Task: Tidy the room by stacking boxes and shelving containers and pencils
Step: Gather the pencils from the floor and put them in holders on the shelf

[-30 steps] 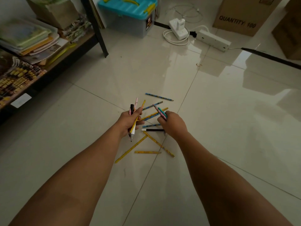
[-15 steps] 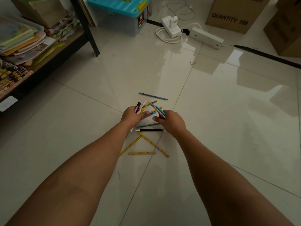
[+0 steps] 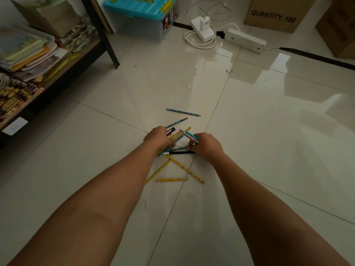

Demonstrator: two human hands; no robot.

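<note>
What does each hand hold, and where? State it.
Left hand grips a bundle of pencils near mid-length; right hand grips pink and teal pencils by their lower ends.

Bare forearms, hands (image 3: pixel 205 145); no sleeves.

You're looking at a dim, murky picture in which the glossy floor (image 3: pixel 269 116) throws back pale glare at upper right near the cardboard box (image 3: pixel 276 14), while the corners darken, the wide lens bows the shelf (image 3: pixel 63 73) at left, and your forearms sit in shadow.
</note>
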